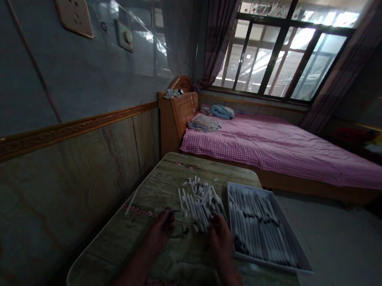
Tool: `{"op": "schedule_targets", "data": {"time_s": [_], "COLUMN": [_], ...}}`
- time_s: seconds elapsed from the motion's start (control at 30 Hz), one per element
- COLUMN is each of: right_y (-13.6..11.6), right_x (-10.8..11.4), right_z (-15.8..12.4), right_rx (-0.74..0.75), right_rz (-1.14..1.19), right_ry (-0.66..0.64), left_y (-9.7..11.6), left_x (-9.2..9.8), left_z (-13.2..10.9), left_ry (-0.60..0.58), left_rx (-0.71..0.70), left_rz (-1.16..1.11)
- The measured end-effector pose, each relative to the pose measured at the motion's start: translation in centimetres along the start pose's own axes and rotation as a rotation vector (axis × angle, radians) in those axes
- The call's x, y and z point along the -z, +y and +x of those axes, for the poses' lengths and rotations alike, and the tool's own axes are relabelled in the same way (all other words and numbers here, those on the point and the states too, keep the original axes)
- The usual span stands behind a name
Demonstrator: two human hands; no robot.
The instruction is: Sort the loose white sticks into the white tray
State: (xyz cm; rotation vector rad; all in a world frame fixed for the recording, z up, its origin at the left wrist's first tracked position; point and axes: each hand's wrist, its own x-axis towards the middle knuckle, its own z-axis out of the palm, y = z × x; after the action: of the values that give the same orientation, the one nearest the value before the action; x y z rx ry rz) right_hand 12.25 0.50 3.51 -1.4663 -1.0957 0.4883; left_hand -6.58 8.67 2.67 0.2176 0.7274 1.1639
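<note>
A loose pile of white pen-like sticks (pixel 190 204) lies in the middle of the table, a few with dark parts. Over the table left of the pile, my left hand (pixel 164 226) is closed in a pinch, with a small thin dark piece poking out at the fingertips. At the pile's near right side, my right hand (pixel 219 236) has its fingers curled together; what they hold is too dim to make out. A shallow white tray (pixel 294 231) to the right holds rows of similar sticks with dark ends. Small dark bits (pixel 184 229) lie between my hands.
The wood-patterned table (pixel 110 245) stands along the tiled wall (pixel 65 192). One white stick (pixel 131 202) lies alone near its left edge. Beyond the table is a bed (pixel 264 148) with a pink checked cover, below a window. Pale floor (pixel 336 242) lies to the right.
</note>
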Motion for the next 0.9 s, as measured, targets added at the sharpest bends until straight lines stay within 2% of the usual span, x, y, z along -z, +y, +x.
{"op": "schedule_targets", "data": {"time_s": [0.07, 0.13, 0.3, 0.47, 0.53, 0.63, 0.77, 0.9], "right_y": [0.2, -0.1, -1.6, -2.1, -1.9, -1.3, -0.5, -0.5], "right_x": [1.3, 2.1, 2.0, 1.7, 1.8, 1.8, 0.9, -1.0], "right_z": [0.1, 0.0, -1.0, -1.6, -1.6, -1.5, -1.2, -1.1], "right_rx": [0.036, 0.049, -0.02, -0.079, -0.076, -0.083, -0.022, -0.12], "right_rz": [-0.174, -0.383, -0.873, -1.015, -0.994, -0.853, -0.389, -0.071], "right_ry": [-0.04, -0.147, -0.384, -0.515, -0.519, -0.451, -0.323, -0.186], "left_y": [0.3, 0.2, -1.0, -1.9, -2.0, -2.2, -2.3, -2.4], "left_x": [0.0, 0.0, -0.1, -0.1, -0.1, 0.0, 0.1, 0.1], "left_z": [0.0, 0.0, -0.3, -0.7, -0.6, -0.4, -0.4, -0.5], "left_ry": [0.014, 0.005, -0.147, -0.232, -0.232, -0.229, -0.237, -0.248], "left_rx": [0.017, 0.028, -0.008, -0.009, -0.013, -0.018, -0.002, 0.015], "left_rz": [-0.004, 0.038, 0.22, 0.311, 0.32, 0.323, 0.337, 0.352]}}
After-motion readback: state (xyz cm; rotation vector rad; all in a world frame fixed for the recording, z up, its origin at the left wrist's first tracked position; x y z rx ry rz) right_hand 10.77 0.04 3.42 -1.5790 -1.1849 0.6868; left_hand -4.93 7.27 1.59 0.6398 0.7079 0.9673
